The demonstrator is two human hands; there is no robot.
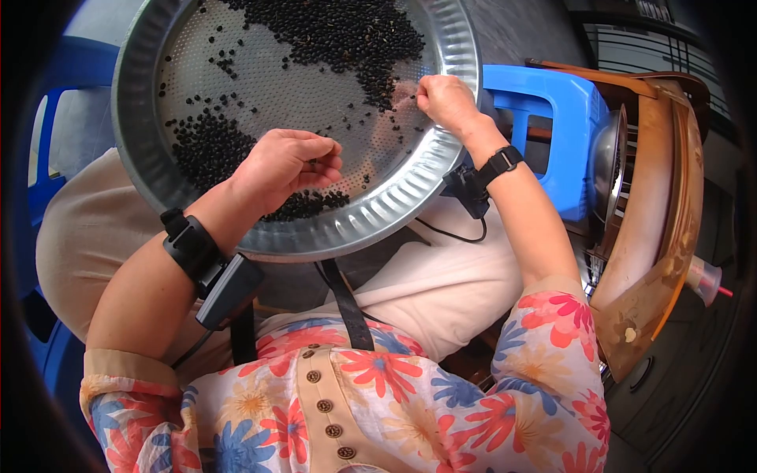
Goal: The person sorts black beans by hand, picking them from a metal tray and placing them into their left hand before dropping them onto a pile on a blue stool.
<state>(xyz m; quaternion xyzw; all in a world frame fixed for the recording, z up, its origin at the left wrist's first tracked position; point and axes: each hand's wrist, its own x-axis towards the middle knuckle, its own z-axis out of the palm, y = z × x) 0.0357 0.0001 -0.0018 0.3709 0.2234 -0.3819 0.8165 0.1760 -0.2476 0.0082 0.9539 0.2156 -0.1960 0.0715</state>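
Note:
A large round metal sieve [453, 154] with a perforated bottom and fluted rim sits over my lap. Black beans [331, 35] are heaped at its far side, with a smaller pile [206, 150] at the left and some along the near edge. Over the near part of the sieve hovers my left hand [288, 164], its thumb and fingers pinched together. At the right rim is my right hand [448, 101], fingers curled closed beside the far heap. Whatever either hand may hold is too small or hidden to make out.
Blue plastic stools stand on the right [579, 134] and left [59, 63]. A metal bowl [607, 169] rests by the right stool, next to a wooden chair [643, 229]. A clear cup [702, 281] is at the far right. Black devices with cables are strapped to both wrists.

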